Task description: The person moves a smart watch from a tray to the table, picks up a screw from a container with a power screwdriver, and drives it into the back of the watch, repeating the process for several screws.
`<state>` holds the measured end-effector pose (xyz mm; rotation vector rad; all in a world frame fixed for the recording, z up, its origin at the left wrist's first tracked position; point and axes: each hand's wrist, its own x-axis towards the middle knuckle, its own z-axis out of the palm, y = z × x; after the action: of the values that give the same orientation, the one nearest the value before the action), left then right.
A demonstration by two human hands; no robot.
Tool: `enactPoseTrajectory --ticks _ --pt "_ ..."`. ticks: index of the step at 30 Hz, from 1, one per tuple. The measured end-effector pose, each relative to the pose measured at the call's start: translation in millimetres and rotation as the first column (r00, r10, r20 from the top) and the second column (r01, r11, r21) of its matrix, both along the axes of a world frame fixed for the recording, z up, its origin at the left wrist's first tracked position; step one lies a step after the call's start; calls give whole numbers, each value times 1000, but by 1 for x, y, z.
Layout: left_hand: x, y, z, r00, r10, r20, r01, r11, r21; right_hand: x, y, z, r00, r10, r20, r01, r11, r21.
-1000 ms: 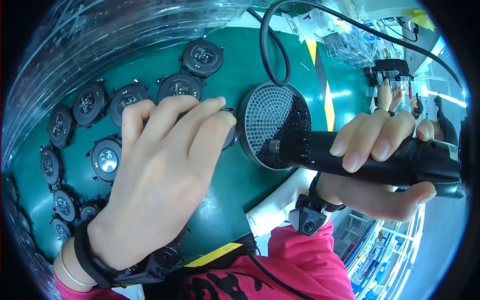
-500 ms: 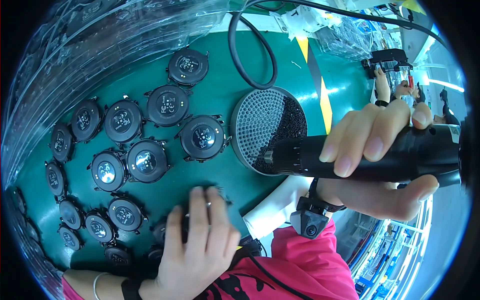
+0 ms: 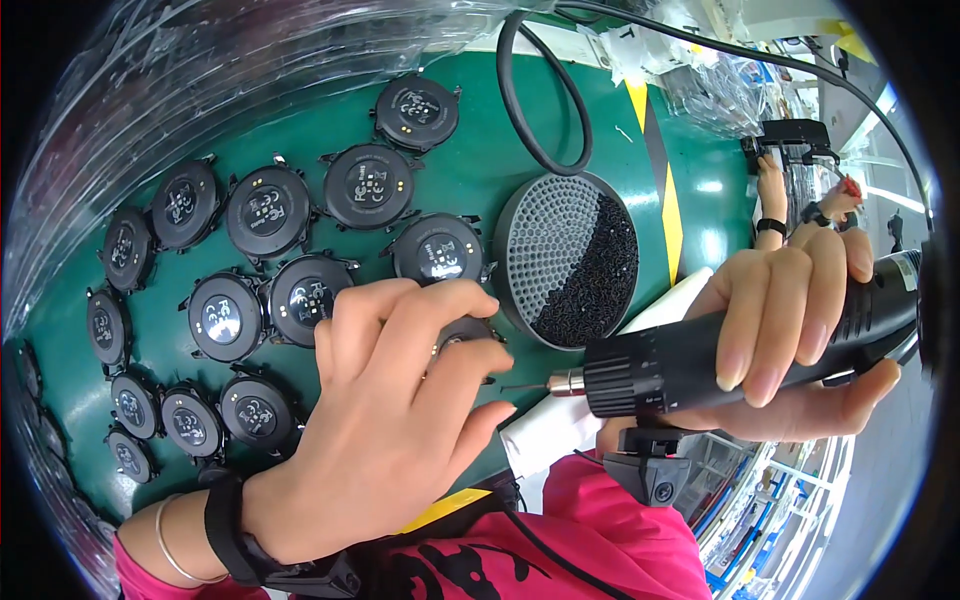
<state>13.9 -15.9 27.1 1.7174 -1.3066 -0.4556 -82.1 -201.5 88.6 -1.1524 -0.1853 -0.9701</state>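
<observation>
- Round black watch-back discs (image 3: 268,212) lie spread over the green surface (image 3: 470,180): about eighteen can be counted, those at the far left rim too blurred to be sure.
- The left hand (image 3: 400,400) presses curled fingers down on one disc (image 3: 468,332), mostly hidden beneath them.
- One round grey tray of tiny black screws (image 3: 570,258) sits just behind.
- The right hand (image 3: 790,330) wraps one black electric screwdriver (image 3: 700,365), long axis level, bit pointing left at the pinned disc, just beside it.

Black round watch backs (image 3: 372,186) on green mat (image 3: 470,170), black screwdriver (image 3: 700,355), pink sleeve (image 3: 610,540)
</observation>
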Motion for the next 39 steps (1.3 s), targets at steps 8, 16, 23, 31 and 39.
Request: enactPoseTrajectory --ticks 8,16,23,31,39 --pt "1 2 -5 999 -6 32 7 1000 -31 2 5 -2 998 51 26 -52 997 50" --pt "3 1 -6 1000 5 3 -5 999 -53 -3 1 -2 999 48 -10 -48 998 41" --pt "3 2 -2 998 -17 52 18 1000 -21 -1 3 1 997 70 -28 -68 996 65" --pt "3 2 -3 999 -30 44 32 998 -50 -2 4 2 1000 19 -24 -16 995 103" --pt "2 2 -3 998 -11 65 13 999 -34 0 4 -4 994 108 17 -109 988 105"
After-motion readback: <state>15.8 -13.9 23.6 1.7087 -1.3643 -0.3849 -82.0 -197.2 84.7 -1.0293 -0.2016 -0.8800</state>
